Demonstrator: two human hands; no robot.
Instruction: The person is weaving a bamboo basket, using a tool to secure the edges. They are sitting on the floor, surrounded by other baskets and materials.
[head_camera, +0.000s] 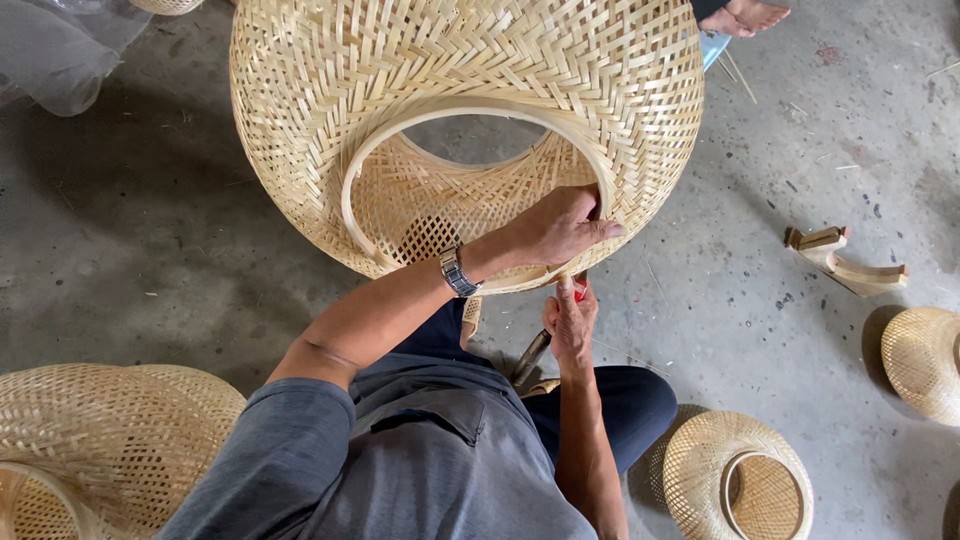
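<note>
Left hand (555, 228) grip clamping woven shade (300, 120) rim, right hand (571, 318) grip holding tool (530, 357).

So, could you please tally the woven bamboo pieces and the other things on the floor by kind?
Woven bamboo shades: 5 – one large gripped by the left hand, plus
Wooden pieces: 1
Clear plastic sheet: 1
Tool in right hand: 1
Total: 8

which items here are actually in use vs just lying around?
In use:
- large woven bamboo shade, left hand gripping its ring
- red-handled tool in right hand

Lying about:
- small woven shade
- woven shade at left
- wooden pieces
- clear plastic sheet
</note>
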